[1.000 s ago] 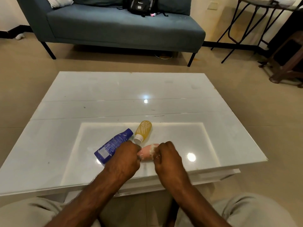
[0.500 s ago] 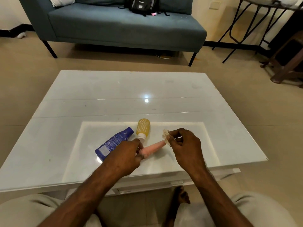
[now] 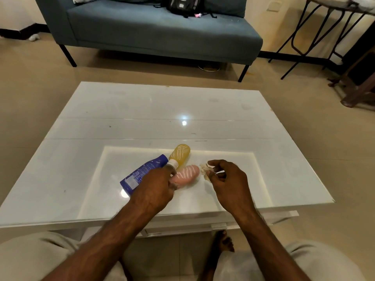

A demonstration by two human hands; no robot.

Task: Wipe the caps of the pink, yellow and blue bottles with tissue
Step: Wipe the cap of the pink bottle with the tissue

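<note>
Three bottles lie close together on the white glossy table (image 3: 203,110). The pink bottle (image 3: 187,174) lies on its side, and my left hand (image 3: 157,189) grips its cap end, hiding the cap. The yellow bottle (image 3: 180,154) lies just behind it, its white cap pointing toward my left hand. To their left lies the blue bottle (image 3: 142,173), with its cap end behind my left hand. My right hand (image 3: 227,181) is just right of the pink bottle and pinches a crumpled white tissue (image 3: 205,171) in its fingertips, apart from the bottle.
A blue-grey sofa (image 3: 162,31) with a black backpack (image 3: 183,5) stands beyond the table. A metal-legged table (image 3: 324,27) and wooden furniture (image 3: 357,82) are at the right. My knees and a bare foot (image 3: 223,240) are below the table's near edge.
My right hand with the tissue has come off the pink bottle and drawn away to the right. The pink bottle has been lowered and now lies flat beside the yellow one.
</note>
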